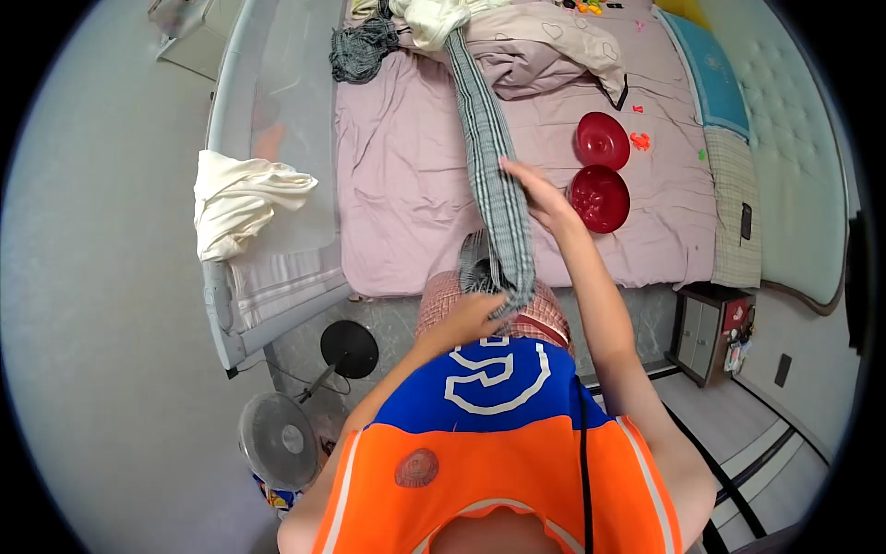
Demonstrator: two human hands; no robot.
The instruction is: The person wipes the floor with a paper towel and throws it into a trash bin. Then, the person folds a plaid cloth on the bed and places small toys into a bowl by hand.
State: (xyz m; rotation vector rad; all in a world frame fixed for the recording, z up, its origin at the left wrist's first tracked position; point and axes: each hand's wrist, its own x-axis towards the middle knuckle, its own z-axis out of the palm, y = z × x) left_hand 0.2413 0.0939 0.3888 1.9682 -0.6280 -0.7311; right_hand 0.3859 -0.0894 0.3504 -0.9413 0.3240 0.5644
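Observation:
A long scarf [489, 138] with grey, black and white stripes stretches from the heap at the far side of the bed toward my body. My left hand [482, 317] is closed on its near end, just above my lap, where a loop of the fabric hangs. Farther up, my right hand [546, 200] grips the scarf's right edge. One fingertip shows on top of the cloth; the other fingers are partly hidden.
Two red bowls [603, 138] sit right of the scarf on the pink bedsheet [397, 185]. A dark grey knitted bundle [364, 51] lies at the far left. Cream cloth [242, 198] hangs over the bed rail. A fan [279, 441] and a bedside cabinet [706, 332] stand on the floor.

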